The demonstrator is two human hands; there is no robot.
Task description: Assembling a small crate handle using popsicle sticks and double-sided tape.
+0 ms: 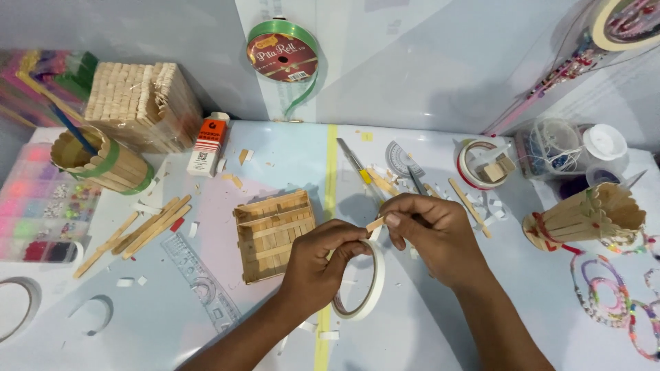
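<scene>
We see the left hand (317, 264) and the right hand (432, 233) together pinching a short piece of pale wooden stick (375, 224) above the counter (172, 323); a white tape roll (364, 285) hangs around the left fingers, just right of the square stick-built wooden tray (273, 233).

Pale table (447, 323) carries stick box (273, 235), ruler (203, 282), loose sticks (137, 233).
</scene>
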